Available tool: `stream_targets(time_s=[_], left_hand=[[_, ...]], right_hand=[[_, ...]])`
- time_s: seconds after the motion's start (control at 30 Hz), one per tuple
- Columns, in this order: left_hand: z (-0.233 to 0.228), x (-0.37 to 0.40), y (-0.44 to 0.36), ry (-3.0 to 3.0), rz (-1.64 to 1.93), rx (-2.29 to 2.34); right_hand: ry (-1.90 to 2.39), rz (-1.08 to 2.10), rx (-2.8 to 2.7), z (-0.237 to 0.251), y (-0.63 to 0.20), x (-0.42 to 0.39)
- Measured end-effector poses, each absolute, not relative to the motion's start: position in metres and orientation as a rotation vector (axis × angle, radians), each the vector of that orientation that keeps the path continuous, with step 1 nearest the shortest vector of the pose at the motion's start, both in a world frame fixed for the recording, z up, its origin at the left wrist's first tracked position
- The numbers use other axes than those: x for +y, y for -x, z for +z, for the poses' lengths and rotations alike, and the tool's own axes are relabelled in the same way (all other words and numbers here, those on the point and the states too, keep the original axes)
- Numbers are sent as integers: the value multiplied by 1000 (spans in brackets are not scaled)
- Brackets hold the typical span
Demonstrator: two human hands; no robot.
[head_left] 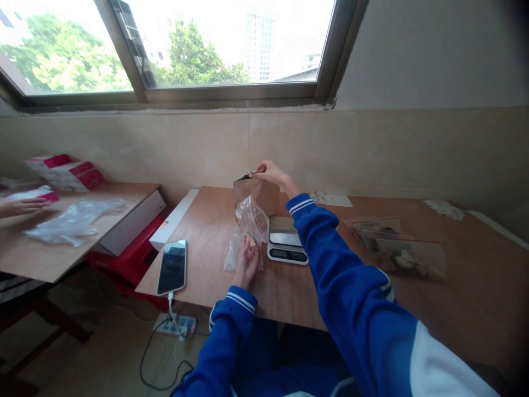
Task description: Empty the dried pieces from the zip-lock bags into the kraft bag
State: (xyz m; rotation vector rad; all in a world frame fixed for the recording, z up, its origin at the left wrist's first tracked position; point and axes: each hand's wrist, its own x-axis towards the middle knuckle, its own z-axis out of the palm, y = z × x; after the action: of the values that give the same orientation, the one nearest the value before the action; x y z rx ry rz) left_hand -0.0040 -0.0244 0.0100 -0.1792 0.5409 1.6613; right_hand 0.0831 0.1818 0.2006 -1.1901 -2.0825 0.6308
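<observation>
A brown paper pouch [258,194] stands upright on the wooden table [475,298], just behind a small digital scale [284,239]. My right hand [270,172] pinches the pouch's top edge. My left hand [247,262] rests low on the table and holds a small clear zip bag with a red seal line [253,218], which leans against the pouch. More clear bags [232,255] lie under that hand.
A smartphone [172,267] on a white cable lies at the table's left edge. Filled clear zip bags [399,248] lie to the right. Another person's hand [19,206] rests on a side table with plastic bags [74,221] and pink-white boxes [66,171]. A power strip [176,325] sits on the floor.
</observation>
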Motion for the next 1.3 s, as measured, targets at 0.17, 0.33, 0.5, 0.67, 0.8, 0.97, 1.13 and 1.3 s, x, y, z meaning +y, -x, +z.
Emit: stream_targets(time_s=[0.17, 0.33, 0.5, 0.67, 0.8, 0.97, 1.13, 1.3], left_hand=[[12, -25, 5, 163, 1649, 530], [11, -25, 5, 141, 1650, 580], [10, -26, 4, 149, 1657, 556], [15, -28, 5, 179, 1676, 531], [19, -27, 7, 216, 1696, 496], [15, -24, 7, 202, 1701, 515], [11, -25, 6, 124, 1702, 540], [13, -24, 5, 139, 1714, 546]], right_hand=[[1153, 712, -2140, 207, -91, 177], [1129, 465, -2218, 209, -91, 164], [1131, 244, -2039, 230, -99, 129], [902, 552, -2258, 256, -125, 78], [1063, 698, -2655, 238, -131, 52], [970, 777, -2775, 185, -110, 43], [1066, 857, -2710, 148, -91, 43], [1023, 957, -2630, 129, -89, 50]])
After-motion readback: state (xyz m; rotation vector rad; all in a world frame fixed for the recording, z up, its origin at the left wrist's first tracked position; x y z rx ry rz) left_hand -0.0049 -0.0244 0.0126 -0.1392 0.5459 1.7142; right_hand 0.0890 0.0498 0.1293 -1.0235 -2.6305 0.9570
